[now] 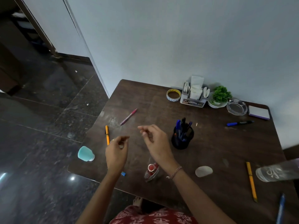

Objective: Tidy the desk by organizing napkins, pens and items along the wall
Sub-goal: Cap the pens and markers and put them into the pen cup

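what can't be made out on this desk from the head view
Head view: small blue item mostly hidden behind the left forearm.
Head view: clear bottle blurred, cut by the right edge.
Head view: blue pen at bottom right cut by the bottom edge.
Head view: napkin holder label print too small.
Head view: left hand blurred, any pinch unclear.

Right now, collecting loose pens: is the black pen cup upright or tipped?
Upright: the black pen cup stands on its base, pens poking upward.
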